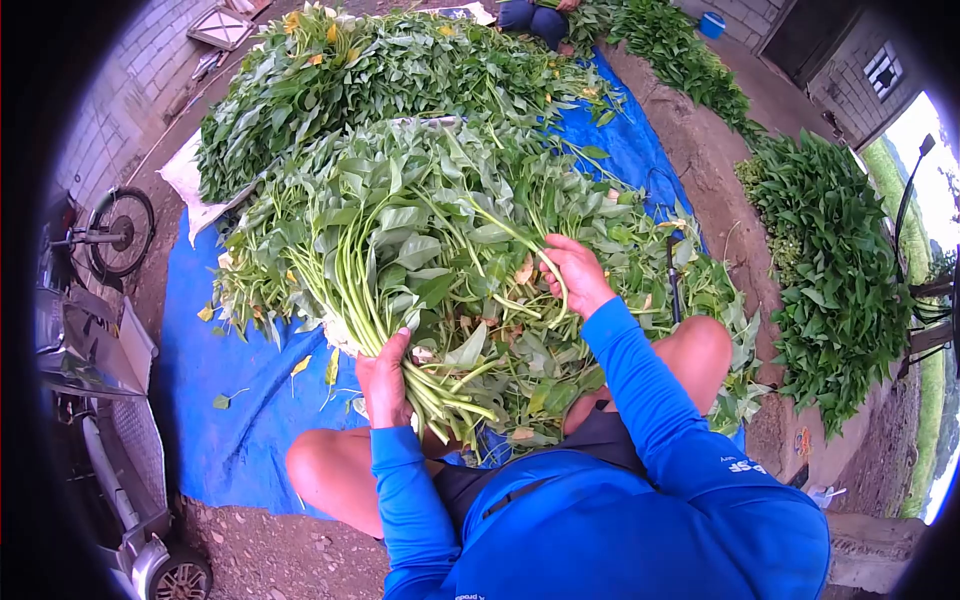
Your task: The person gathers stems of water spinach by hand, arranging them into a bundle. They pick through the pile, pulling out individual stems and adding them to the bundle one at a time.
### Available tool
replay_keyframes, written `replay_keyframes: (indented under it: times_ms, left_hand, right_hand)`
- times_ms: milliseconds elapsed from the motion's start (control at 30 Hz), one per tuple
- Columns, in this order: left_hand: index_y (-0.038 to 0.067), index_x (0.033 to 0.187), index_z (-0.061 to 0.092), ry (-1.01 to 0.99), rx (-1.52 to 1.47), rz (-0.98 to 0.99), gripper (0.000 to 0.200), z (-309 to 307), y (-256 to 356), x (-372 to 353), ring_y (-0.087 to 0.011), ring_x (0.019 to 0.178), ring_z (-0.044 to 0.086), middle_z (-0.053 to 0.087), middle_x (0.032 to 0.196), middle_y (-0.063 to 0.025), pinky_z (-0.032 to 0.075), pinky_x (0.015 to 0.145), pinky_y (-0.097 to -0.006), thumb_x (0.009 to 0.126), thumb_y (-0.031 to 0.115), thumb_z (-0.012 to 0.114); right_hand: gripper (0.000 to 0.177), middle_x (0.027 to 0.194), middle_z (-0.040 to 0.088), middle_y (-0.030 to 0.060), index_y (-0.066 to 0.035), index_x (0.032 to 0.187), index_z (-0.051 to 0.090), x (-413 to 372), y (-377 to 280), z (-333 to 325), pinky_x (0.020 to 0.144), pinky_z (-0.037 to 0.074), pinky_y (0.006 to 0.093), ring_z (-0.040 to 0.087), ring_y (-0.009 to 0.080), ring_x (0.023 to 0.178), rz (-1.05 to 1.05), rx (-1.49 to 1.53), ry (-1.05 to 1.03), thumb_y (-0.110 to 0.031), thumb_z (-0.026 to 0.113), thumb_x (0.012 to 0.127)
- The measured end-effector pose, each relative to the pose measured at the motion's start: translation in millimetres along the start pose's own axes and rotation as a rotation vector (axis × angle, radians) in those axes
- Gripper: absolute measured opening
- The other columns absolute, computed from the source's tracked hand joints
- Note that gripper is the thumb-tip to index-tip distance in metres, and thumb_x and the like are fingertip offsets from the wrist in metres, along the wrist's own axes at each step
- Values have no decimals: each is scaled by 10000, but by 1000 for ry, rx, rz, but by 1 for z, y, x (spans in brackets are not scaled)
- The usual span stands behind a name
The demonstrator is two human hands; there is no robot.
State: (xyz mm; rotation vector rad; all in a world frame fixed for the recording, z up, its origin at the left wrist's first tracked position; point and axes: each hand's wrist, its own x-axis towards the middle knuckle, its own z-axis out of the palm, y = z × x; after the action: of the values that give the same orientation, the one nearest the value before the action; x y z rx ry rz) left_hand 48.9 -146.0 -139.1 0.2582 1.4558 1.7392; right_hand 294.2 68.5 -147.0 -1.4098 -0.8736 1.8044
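My left hand [383, 382] is closed around a thick bunch of water spinach [350, 285], its pale cut stem ends poking out below the fist and its leaves spreading away from me. To the right, my right hand [578, 277] pinches a water spinach stalk [510, 229] near its lower end; the leafy tip points up and left toward the bunch. Under and beyond both hands lies a wide heap of loose water spinach [610, 235], with some yellowed leaves among it. Parts of the fingers of my left hand are hidden behind the stems.
A blue tarp [225, 400] spreads under the heap and my crossed legs. Behind stands a bigger pile of greens [400, 65], where another person [540, 20] sits. More bundles [835, 280] lie on the right ledge. At left are a wheel [122, 235] and a vehicle [115, 430].
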Motion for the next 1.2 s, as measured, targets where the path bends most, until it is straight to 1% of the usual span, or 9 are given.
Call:
replay_keyframes:
  times_ms: [100,233,367,667,733,900,1000,1100,1200]
  left_hand:
    - [-51,1235,663,-31,38,-20,293,-7,-7,5,-179,726,731,760,1003,-111,609,625,-299,955,30,697]
    - [-57,1220,659,-28,-32,-4,284,-8,-19,10,-193,742,744,758,1018,-128,612,606,-297,950,16,702]
    - [-34,1212,662,4,-38,-25,282,-1,-14,1,-178,704,726,749,966,-106,601,586,-295,943,27,723]
    - [-3,1141,692,0,-38,-54,223,8,-34,9,-122,615,644,739,883,-58,539,547,-267,953,90,768]
    - [4,1198,688,-2,-55,-133,277,11,-33,8,-144,716,695,759,1006,-76,571,623,-292,947,69,785]
    - [43,1206,670,-97,-291,-224,335,19,-62,17,-129,737,679,724,970,-43,592,624,-296,1009,292,776]
    - [46,1247,663,-92,-332,-266,351,15,-71,19,-140,820,692,713,1041,-39,598,670,-306,1020,295,765]
    - [41,1271,657,-88,-331,-224,380,14,-76,19,-151,844,691,714,1073,-51,602,697,-312,1014,295,774]
    - [40,1276,659,-74,-266,-213,381,15,-76,21,-154,859,693,719,1084,-55,603,705,-311,1011,287,776]
  right_hand:
    - [197,777,588,-5,-61,1169,694,4,12,-10,419,364,235,488,70,544,-84,-88,-12,-131,571,1033]
    - [234,786,568,-44,-20,1188,721,-21,-13,-20,460,374,211,516,49,597,94,23,-226,-185,612,1063]
    - [297,848,611,-54,-31,1258,733,-56,-31,-23,519,407,225,539,43,655,-29,108,-403,-235,704,1045]
    - [300,1025,734,-28,-1,1268,751,-85,-41,19,769,483,220,595,39,882,-489,-246,-335,-154,765,1010]
    - [303,1024,736,-23,5,1273,750,-74,-28,35,784,489,228,599,49,889,-513,-261,-383,-158,758,1018]
    - [288,878,704,-9,8,1225,756,-72,51,76,683,475,238,576,61,759,-176,-508,-509,-209,688,1047]
    - [288,910,716,17,11,1242,744,-72,81,82,702,501,263,602,87,778,-142,-659,-447,-196,678,1053]
    - [307,956,742,52,35,1254,726,-77,97,84,711,529,285,635,101,781,-585,-746,-354,-195,663,1060]
    - [352,961,759,77,41,1296,701,-82,94,87,707,552,305,669,116,778,-563,-737,-215,-218,663,1061]
